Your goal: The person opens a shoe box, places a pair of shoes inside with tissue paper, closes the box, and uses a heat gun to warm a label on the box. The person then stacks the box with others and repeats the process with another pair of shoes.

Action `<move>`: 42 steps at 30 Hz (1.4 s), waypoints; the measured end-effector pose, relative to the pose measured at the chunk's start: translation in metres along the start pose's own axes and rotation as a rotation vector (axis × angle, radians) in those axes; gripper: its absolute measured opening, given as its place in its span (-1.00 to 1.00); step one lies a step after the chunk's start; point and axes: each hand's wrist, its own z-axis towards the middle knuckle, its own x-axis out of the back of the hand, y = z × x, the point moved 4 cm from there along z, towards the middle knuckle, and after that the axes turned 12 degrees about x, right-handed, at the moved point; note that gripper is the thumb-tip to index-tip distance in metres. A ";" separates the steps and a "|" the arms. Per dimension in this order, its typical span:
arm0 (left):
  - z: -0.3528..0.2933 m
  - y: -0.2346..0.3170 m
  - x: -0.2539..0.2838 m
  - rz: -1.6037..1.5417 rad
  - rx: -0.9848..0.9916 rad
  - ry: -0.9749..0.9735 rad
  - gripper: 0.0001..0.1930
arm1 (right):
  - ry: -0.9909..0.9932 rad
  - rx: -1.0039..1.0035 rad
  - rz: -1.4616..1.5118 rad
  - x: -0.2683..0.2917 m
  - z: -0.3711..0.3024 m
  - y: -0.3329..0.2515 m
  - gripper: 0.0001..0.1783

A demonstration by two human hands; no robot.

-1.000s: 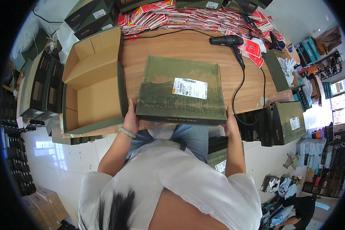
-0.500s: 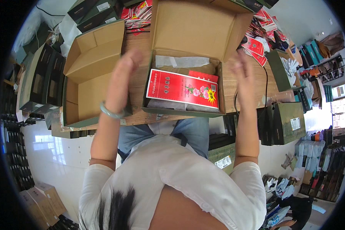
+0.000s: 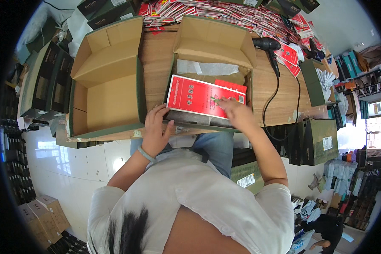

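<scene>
A shoe box [image 3: 214, 125] with a dark green outside and a brown cardboard inside stands with its lid [image 3: 216, 40] swung back. In it a flat red packet [image 3: 190, 94] printed with flowers lies slanted over dark and white wrapping paper [image 3: 207, 67]. A second red piece [image 3: 230, 85] shows behind the packet. My right hand [image 3: 239, 114] rests its fingers on the packet's right half, covering part of the print. My left hand [image 3: 156, 131] is at the box's near left corner, fingertips by the packet's edge, thumb apart.
An open shoe box [image 3: 112, 103] without visible contents stands to the left. Many red packets [image 3: 224, 15] are heaped along the back. A black hair dryer [image 3: 266, 44] with its cord lies at right, near a green box of white paper [image 3: 317, 80]. Dark boxes [image 3: 42, 84] stand far left.
Both hands have come down from the raised lid's sides, the right onto the packet, the left to the near left corner. The lid has tipped further back, revealing the hair dryer and heaped packets.
</scene>
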 end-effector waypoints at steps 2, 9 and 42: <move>0.000 -0.004 0.000 -0.086 0.048 -0.003 -0.58 | -0.042 -0.233 0.185 0.021 0.003 0.011 -0.34; 0.006 -0.002 -0.001 -0.141 0.088 -0.081 -0.62 | 0.013 0.152 -0.284 -0.007 0.008 -0.006 -0.27; 0.018 0.014 -0.003 -0.025 0.142 -0.080 -0.77 | 0.120 0.198 0.179 -0.002 -0.009 -0.012 -0.81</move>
